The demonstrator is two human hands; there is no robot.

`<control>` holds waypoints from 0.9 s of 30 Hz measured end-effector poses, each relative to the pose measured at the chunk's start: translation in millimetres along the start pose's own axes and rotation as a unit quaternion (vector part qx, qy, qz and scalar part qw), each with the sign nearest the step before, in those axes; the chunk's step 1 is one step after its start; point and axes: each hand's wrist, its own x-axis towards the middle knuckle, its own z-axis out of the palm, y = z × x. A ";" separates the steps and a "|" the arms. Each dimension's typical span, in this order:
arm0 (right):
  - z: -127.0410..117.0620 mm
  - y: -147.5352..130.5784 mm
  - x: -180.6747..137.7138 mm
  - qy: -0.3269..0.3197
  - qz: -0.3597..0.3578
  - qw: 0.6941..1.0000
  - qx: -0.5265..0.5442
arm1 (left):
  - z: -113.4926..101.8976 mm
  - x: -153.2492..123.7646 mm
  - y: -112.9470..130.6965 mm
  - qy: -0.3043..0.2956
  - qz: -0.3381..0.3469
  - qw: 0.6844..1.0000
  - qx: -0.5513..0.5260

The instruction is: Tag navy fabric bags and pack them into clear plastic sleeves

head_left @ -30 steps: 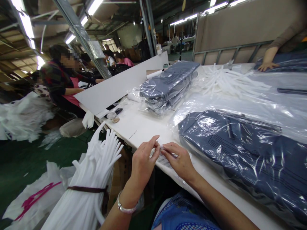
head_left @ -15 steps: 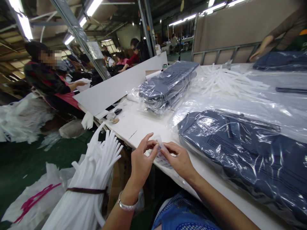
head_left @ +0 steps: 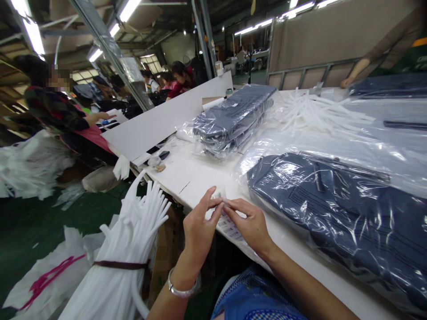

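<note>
My left hand (head_left: 199,224) and my right hand (head_left: 251,224) meet at the table's near edge, thumbs and forefingers pinched together. Between them is a small whitish sticker label (head_left: 219,194) with dark, barcode-like print. Its lower part is hidden by my fingertips. Under my right fingers a sheet of printed labels (head_left: 230,229) lies at the edge; whether it joins the pinched label I cannot tell. To the right of my hands, a dark blue padded item in a clear plastic bag (head_left: 320,200) lies flat, printed with lines of text.
More bagged blue items (head_left: 233,111) are stacked farther back on the white table (head_left: 200,178). White foam strips (head_left: 320,113) spread behind. A tied bundle of white foam rods (head_left: 133,231) stands at lower left. Co-workers are beyond the white board (head_left: 160,120) and at far right.
My fingertips have come closer together on the label, which now shows its printed side above them. The co-worker at left has shifted left; the one at far right has moved an arm.
</note>
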 end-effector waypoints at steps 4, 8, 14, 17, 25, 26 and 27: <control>-0.2 -0.2 -0.2 0.001 -0.006 1.000 -0.002 | -0.1 0.5 1.7 0.004 -0.001 1.000 0.010; -0.1 -1.2 -1.0 0.003 -0.007 1.000 -0.005 | 1.9 0.5 2.6 0.013 0.006 1.000 0.017; 2.2 -4.4 -2.4 0.012 0.016 1.000 0.008 | 5.7 1.2 -0.3 0.015 0.004 1.000 0.006; 3.0 -3.6 -2.3 0.006 0.038 0.999 0.019 | 6.4 3.3 -1.1 0.004 -0.015 0.999 -0.033; 4.4 1.0 0.8 -0.003 0.175 0.968 0.178 | 4.0 7.5 -3.4 -0.015 -0.048 0.996 -0.072; 4.0 0.8 1.2 -0.001 0.192 0.962 0.197 | 2.9 8.3 -5.7 -0.011 -0.044 0.997 -0.062; 3.3 0.6 1.5 0.000 0.205 0.955 0.212 | 1.7 9.2 -8.7 -0.007 -0.038 0.998 -0.044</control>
